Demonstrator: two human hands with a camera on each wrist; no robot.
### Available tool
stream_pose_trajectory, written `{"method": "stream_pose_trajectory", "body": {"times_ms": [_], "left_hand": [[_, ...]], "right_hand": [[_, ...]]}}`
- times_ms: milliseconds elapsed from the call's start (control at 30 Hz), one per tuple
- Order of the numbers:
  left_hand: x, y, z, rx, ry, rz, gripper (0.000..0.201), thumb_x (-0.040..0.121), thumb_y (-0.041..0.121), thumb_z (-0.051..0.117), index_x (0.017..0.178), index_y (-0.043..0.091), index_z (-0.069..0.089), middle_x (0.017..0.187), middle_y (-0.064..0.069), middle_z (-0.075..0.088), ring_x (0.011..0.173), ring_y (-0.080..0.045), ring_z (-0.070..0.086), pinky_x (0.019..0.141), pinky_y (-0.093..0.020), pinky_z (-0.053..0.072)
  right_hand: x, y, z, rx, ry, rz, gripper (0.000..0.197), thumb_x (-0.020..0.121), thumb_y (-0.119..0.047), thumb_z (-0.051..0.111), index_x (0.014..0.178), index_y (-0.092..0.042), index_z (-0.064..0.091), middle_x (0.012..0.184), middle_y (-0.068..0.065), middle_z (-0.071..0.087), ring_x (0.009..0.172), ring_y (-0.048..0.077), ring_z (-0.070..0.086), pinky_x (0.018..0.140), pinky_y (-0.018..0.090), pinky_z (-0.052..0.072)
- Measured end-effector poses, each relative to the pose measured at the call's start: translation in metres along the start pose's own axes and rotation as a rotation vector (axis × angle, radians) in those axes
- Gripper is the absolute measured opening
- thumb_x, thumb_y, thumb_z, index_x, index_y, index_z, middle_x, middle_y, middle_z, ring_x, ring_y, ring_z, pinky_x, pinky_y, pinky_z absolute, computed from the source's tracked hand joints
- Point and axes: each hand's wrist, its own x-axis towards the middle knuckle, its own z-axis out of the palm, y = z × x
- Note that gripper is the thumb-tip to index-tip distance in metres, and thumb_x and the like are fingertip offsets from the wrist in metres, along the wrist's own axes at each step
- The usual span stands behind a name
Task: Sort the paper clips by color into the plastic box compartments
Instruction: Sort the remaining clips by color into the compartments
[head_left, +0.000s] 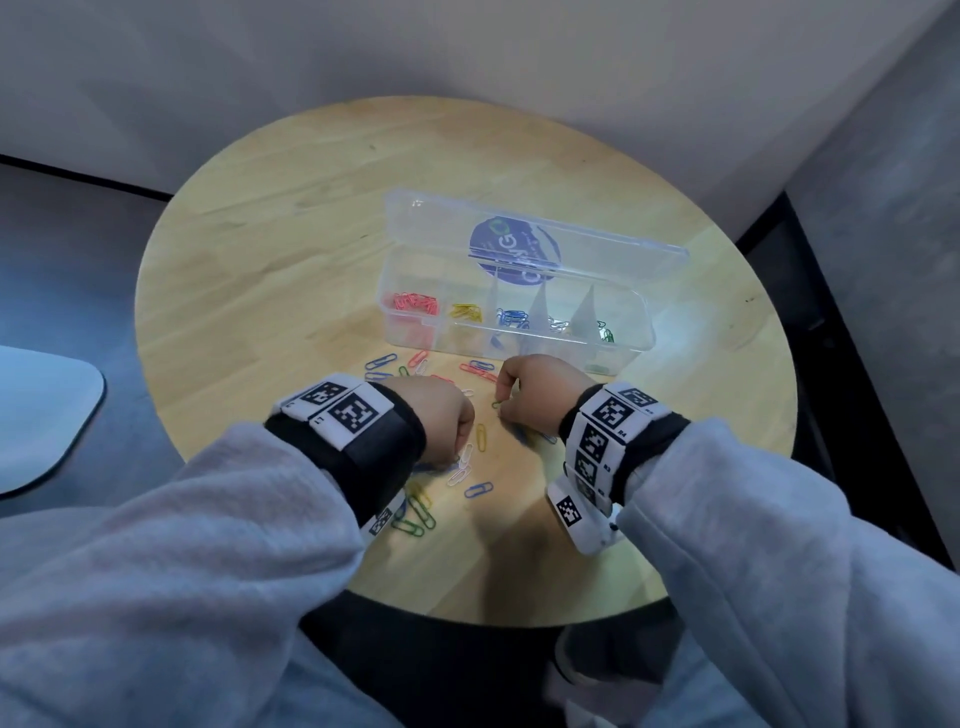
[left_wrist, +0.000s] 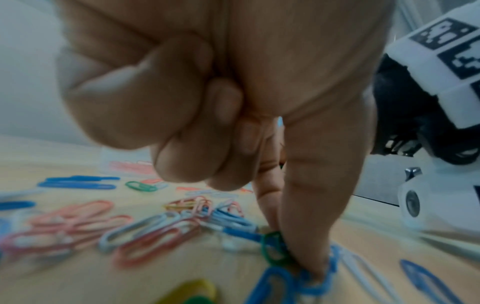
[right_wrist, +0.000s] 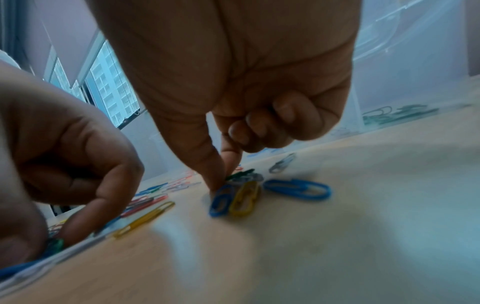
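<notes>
A clear plastic box (head_left: 641, 332) stands open at mid-table. Its compartments hold, from left to right, red (head_left: 415, 303), yellow (head_left: 466, 312), blue (head_left: 511, 318), white and green (head_left: 605, 332) clips. Loose paper clips (head_left: 470, 470) of several colours lie between the box and me. My left hand (left_wrist: 291, 253) is down in the near pile, thumb and forefinger pinching a green clip (left_wrist: 274, 247) among blue ones, other fingers curled. My right hand (right_wrist: 223, 181) pinches another green clip (right_wrist: 240, 173) on the table, beside a blue clip (right_wrist: 221, 200) and a yellow clip (right_wrist: 244, 200).
The round wooden table (head_left: 291, 249) has its near edge just below my wrists. The box's lid (head_left: 519, 234) leans back behind the compartments. More clips (head_left: 382, 362) lie left of the box front. A pale chair seat (head_left: 36, 415) shows at the far left.
</notes>
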Motion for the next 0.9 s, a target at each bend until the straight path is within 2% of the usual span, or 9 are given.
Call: {"method": "stream_pose_trajectory", "body": {"times_ms": [100,167,367,500,567,633,733,833,900], "left_hand": [[0.002,-0.002,0.0,-0.016,-0.001,0.018,0.019,0.08,0.013,0.059,0.066,0.022,0.05,0.068,0.007,0.055,0.067,-0.012,0.05,0.049,-0.021,0.031],[0.003,-0.004,-0.001,-0.028,0.024,0.027,0.02,0.082,0.016,0.058,0.064,0.022,0.048,0.069,0.007,0.052,0.075,-0.015,0.05,0.05,-0.021,0.03],[-0.001,-0.015,-0.013,-0.17,0.019,-0.005,0.017,0.081,0.021,0.059,0.066,0.022,0.05,0.061,0.008,0.051,0.055,-0.008,0.044,0.051,-0.021,0.033],[-0.007,-0.022,-0.022,-0.275,0.038,-0.028,0.017,0.082,0.024,0.056,0.067,0.02,0.049,0.062,0.005,0.049,0.057,-0.013,0.043,0.058,-0.023,0.035],[-0.01,-0.028,-0.027,-0.417,0.001,-0.03,0.02,0.082,0.021,0.054,0.064,0.018,0.048,0.063,0.001,0.051,0.058,-0.017,0.043,0.059,-0.024,0.035],[-0.013,-0.033,-0.032,-0.62,-0.041,-0.015,0.021,0.083,0.014,0.051,0.063,0.016,0.047,0.069,-0.004,0.055,0.062,-0.021,0.045,0.056,-0.025,0.035],[-0.018,-0.039,-0.038,-0.864,-0.025,-0.01,0.027,0.086,0.001,0.043,0.062,0.015,0.042,0.065,-0.006,0.056,0.05,-0.016,0.046,0.043,-0.017,0.029],[-0.025,-0.046,-0.043,-1.037,0.04,-0.01,0.029,0.084,-0.005,0.038,0.062,0.013,0.039,0.056,-0.005,0.056,0.038,-0.011,0.045,0.036,-0.013,0.025],[-0.031,-0.05,-0.045,-1.132,0.071,-0.008,0.021,0.079,-0.002,0.04,0.063,0.012,0.039,0.05,-0.004,0.055,0.034,-0.011,0.043,0.032,-0.011,0.024]], "right_hand": [[-0.001,-0.001,0.001,0.007,-0.023,0.018,0.01,0.074,-0.008,0.061,0.075,-0.017,0.054,0.072,-0.002,0.055,0.051,0.012,0.045,0.047,0.023,0.039],[-0.002,-0.001,0.002,0.01,-0.035,0.022,0.014,0.074,-0.012,0.061,0.068,-0.019,0.05,0.068,-0.003,0.052,0.051,0.012,0.044,0.046,0.023,0.037],[-0.007,-0.004,0.002,0.012,-0.05,-0.016,0.012,0.073,-0.013,0.061,0.071,-0.018,0.05,0.065,-0.003,0.049,0.058,0.015,0.046,0.049,0.023,0.038],[-0.013,-0.004,-0.001,0.054,-0.099,-0.036,0.019,0.073,-0.013,0.062,0.063,-0.019,0.046,0.06,-0.003,0.047,0.052,0.012,0.042,0.046,0.021,0.034],[-0.014,-0.003,-0.005,0.106,-0.104,-0.048,0.021,0.076,-0.014,0.06,0.062,-0.019,0.045,0.06,-0.003,0.047,0.051,0.012,0.041,0.048,0.022,0.036],[-0.014,-0.001,-0.009,0.203,-0.104,-0.036,0.021,0.078,-0.015,0.059,0.062,-0.02,0.046,0.06,-0.003,0.048,0.055,0.014,0.044,0.056,0.024,0.039],[-0.016,0.003,-0.012,0.406,-0.121,-0.003,0.022,0.078,-0.01,0.059,0.061,-0.019,0.049,0.063,0.002,0.053,0.056,0.018,0.047,0.062,0.03,0.042],[-0.022,0.004,-0.013,0.67,-0.175,0.012,0.026,0.082,0.004,0.054,0.063,-0.012,0.047,0.067,0.008,0.056,0.055,0.019,0.047,0.048,0.023,0.043],[-0.025,0.003,-0.012,0.801,-0.205,0.011,0.028,0.083,0.01,0.049,0.064,-0.01,0.044,0.067,0.01,0.056,0.053,0.017,0.048,0.04,0.018,0.041]]}}
